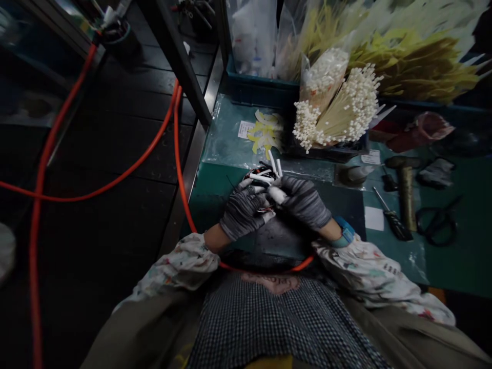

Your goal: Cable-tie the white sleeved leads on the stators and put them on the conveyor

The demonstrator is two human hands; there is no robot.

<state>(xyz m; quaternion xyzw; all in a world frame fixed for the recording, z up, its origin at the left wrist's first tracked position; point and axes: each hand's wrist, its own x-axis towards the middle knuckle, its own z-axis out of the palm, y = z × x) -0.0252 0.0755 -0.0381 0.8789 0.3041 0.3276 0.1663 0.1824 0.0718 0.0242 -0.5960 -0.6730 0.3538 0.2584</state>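
Note:
Both hands wear grey knit gloves with white fingertips and meet above the near part of the bench. My left hand [246, 210] is closed around a bundle of wires [262, 170], with dark leads and thin reddish strands showing. White sleeves [273, 163] stick up from the bundle between the hands. My right hand [303, 201] comes in from the right, its fingers pinched at the same bundle beside the white sleeves. Exactly which piece its fingertips hold is hidden. A dark mat [340, 202] lies beneath the hands.
Cream-tipped sticks [346, 110] stand bunched beyond the hands. Yellow strips [265, 132] lie on plastic sheeting. At right are a screwdriver [392, 215], hammer [406, 189] and scissors [438, 220]. A red hose [179, 154] runs along the bench's left edge, near a dark metal post [177, 56].

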